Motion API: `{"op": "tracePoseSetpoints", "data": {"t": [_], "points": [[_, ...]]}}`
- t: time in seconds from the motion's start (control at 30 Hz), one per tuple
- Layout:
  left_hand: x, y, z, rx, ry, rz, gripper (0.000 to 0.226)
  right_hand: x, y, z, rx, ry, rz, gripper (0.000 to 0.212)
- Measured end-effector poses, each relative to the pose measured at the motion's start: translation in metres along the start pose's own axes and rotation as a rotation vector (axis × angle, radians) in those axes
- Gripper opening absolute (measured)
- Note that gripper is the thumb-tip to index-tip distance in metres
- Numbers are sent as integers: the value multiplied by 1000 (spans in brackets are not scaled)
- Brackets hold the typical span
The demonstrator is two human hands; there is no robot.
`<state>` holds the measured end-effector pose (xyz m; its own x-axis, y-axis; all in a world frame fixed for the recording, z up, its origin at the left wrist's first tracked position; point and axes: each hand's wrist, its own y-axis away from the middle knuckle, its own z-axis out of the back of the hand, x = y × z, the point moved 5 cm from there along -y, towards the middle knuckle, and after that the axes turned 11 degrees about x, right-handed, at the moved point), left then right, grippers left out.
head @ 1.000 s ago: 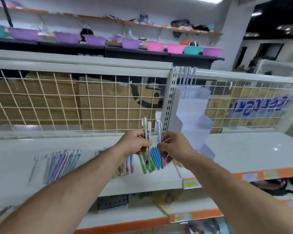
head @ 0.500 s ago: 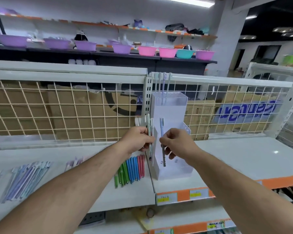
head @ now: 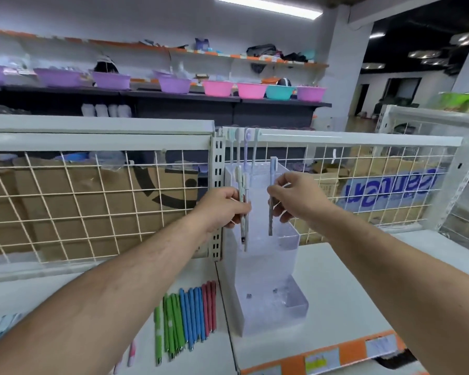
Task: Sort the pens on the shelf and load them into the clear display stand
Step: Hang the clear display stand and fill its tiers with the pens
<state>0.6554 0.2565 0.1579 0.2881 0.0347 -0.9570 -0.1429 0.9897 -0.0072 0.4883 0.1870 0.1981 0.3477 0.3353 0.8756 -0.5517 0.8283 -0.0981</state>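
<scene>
Right hand (head: 295,196): thumb and fingertips pinching one pale lilac plastic pen (head: 270,226), long axis upright, cap end up.
Left hand (head: 222,209): curled round a small bundle of pale capped pens (head: 243,239), also upright.
Clear tiered acrylic display stand (head: 266,272): directly behind and below both hands, on the white metal shelf (head: 336,280). The right hand is nearer its open pockets, so the single pen likely goes straight down.
Row of green, blue and red pens (head: 190,315): flat on the shelf, just left of the stand.
</scene>
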Motion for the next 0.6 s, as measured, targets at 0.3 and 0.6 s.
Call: {"op": "tracePoseSetpoints", "data": {"t": [0.3, 0.6], "points": [[-12, -27, 0, -86, -18, 9, 10, 31, -70, 52, -56, 48, 118, 8], [-4, -39, 7, -218, -31, 47, 9, 48, -125, 62, -73, 34, 204, 7]]}}
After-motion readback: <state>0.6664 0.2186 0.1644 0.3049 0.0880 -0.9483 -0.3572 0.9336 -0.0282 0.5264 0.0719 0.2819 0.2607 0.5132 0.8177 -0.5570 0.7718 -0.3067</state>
